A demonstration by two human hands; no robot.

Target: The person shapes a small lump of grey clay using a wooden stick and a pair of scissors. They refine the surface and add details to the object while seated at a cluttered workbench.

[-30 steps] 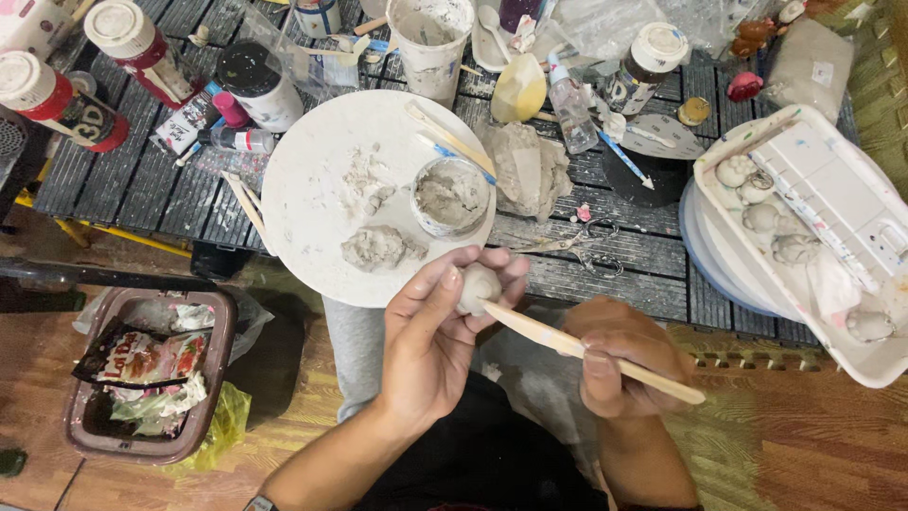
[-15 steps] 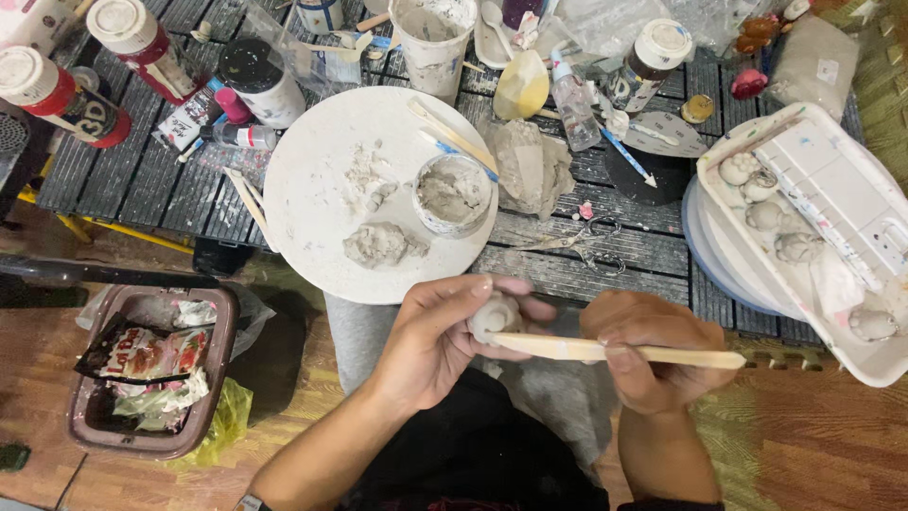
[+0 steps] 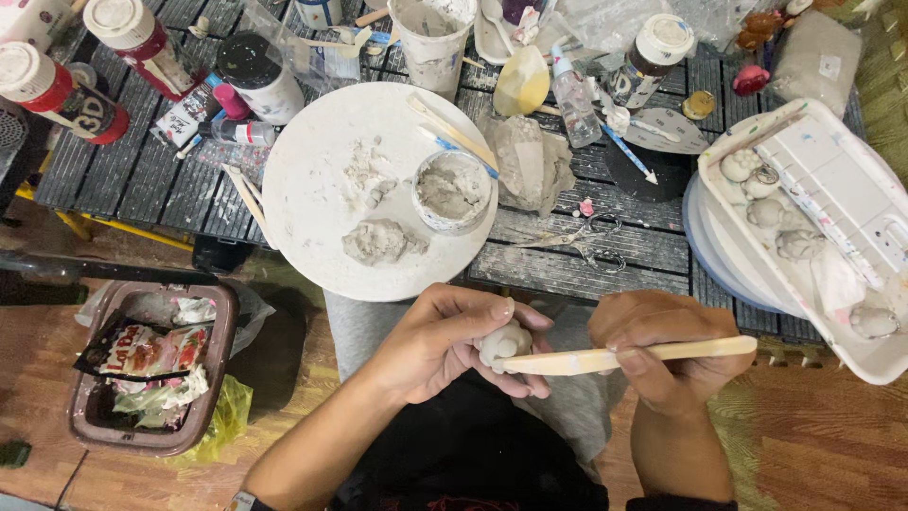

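Grey clay lump [image 3: 504, 343] sits in the fingers of the left hand [image 3: 445, 341], held over the lap, just below the table edge. That grip is closed round the lump, thumb on top. The right hand [image 3: 662, 348] is clamped on a flat wooden stick [image 3: 624, 358], whose broad tip touches the lump's right side.

Just above the hands lies a round white board [image 3: 312, 189] on the table [image 3: 123, 170], carrying a bigger clay wad [image 3: 381, 241], crumbs and a small cup [image 3: 453, 192] of grey paste. Beside it lie scissors [image 3: 572, 234] and a crumpled grey sheet [image 3: 530, 166]. To the right, a white tray [image 3: 851, 199] overhangs the table edge and holds several small clay figures [image 3: 799, 244]. Jars, bottles, brushes and a paste tub crowd the far side.

Dark slats make up the table top. Below left, on a wooden floor, stands a brown bin [image 3: 95, 407] stuffed with wrappers.
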